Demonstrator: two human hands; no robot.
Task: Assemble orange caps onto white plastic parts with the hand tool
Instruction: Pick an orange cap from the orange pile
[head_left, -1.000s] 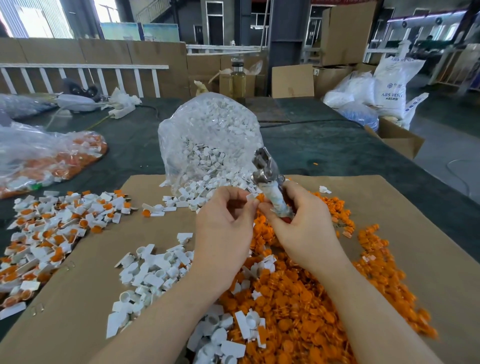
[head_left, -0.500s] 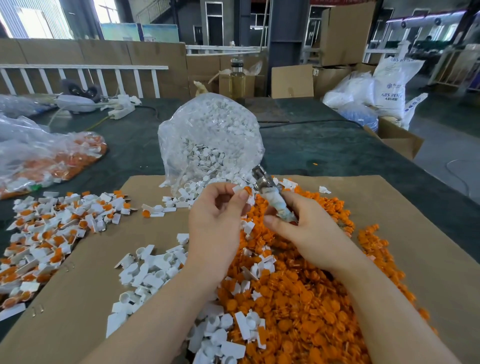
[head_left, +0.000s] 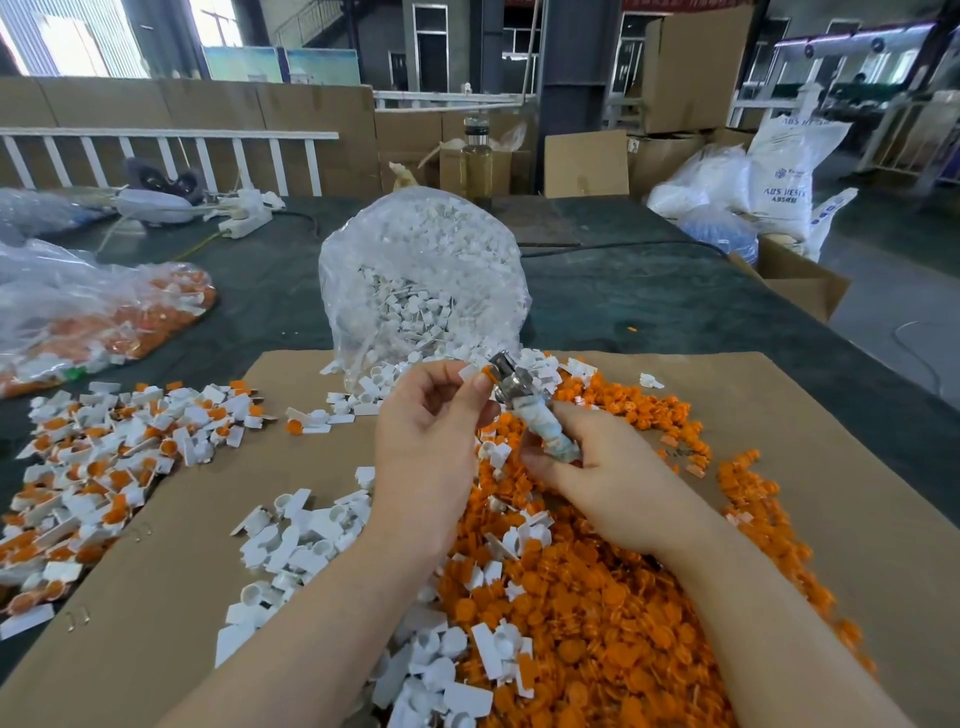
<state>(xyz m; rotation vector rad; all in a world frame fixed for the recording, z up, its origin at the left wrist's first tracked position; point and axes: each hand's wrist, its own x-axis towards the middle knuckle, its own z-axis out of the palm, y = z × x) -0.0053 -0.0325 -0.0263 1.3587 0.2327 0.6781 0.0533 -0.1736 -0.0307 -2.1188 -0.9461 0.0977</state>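
Note:
My left hand (head_left: 434, 441) pinches a small white plastic part (head_left: 469, 372) with an orange cap at its end, held up against the metal head of the hand tool (head_left: 524, 402). My right hand (head_left: 597, 478) grips the tool's taped handle, with the head tilted up and to the left. Below both hands lies a large heap of loose orange caps (head_left: 597, 623) on brown cardboard (head_left: 779, 415). Loose white parts (head_left: 306, 535) are scattered to the left of the heap.
A clear bag of white parts (head_left: 421, 280) stands open just behind my hands. Assembled white-and-orange pieces (head_left: 104, 452) cover the left table edge. Another bag with orange pieces (head_left: 104, 312) lies further left. Boxes, sacks and a bottle (head_left: 476, 161) stand at the back.
My hands dropped toward the orange heap, then came back up. The left hand now holds a white part with an orange cap against the tool head.

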